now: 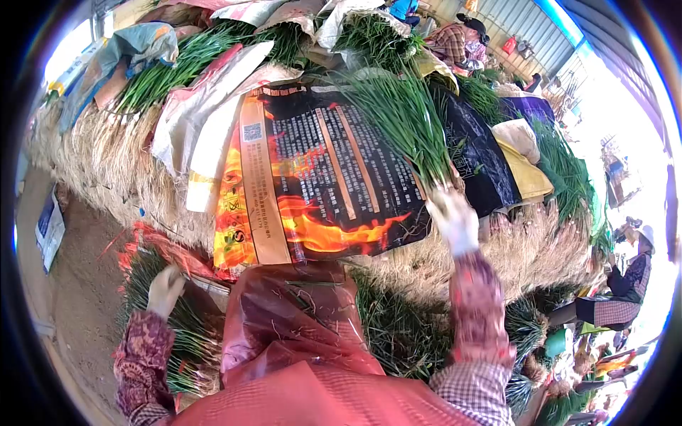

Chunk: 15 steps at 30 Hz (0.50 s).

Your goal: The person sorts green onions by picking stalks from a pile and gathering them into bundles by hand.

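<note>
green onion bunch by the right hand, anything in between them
Nothing visible beyond the pale glove: the right hand, though blurred, appears to hold the green onion bunch by its pale lower end. The leaves overlap the printed black sack in this view, but that sack does not come between them.

Bright daylight, blown out at far right. Sack print [334, 160] fairly crisp. Right hand [453, 219] and sleeve [479, 305] blurred. Strong fisheye bend, black corners, blue-purple fringing at edges.
</note>
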Available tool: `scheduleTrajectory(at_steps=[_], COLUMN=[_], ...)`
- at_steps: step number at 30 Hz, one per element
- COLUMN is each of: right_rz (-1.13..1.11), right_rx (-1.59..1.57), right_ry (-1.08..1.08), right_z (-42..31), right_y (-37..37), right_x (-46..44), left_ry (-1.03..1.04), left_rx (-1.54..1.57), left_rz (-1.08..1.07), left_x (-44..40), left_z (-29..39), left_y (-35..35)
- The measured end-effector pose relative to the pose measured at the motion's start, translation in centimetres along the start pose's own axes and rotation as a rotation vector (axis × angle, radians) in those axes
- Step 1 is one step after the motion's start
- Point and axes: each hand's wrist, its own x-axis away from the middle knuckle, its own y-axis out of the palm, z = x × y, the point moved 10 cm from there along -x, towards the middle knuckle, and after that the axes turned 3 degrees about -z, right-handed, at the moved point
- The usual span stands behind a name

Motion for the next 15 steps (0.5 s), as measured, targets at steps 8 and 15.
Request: scheduleTrajectory(at_steps=[8,15], right_rz=[-0.699,-0.253], right_rx=[-1.220,-0.756], right_ry=[0.673,0.170], right_z=[-3.9,-12.8], right_y=[7.2,4.6], right_x=[-2.0,2.9], left_ry=[0.573,-0.094], left_rx=[0.480,1.107], left_rz=[-0.390,-0.735], left_x=[-1.1,2.4], left_z=[31.5,28.4], left_y=[22.4,33.3])
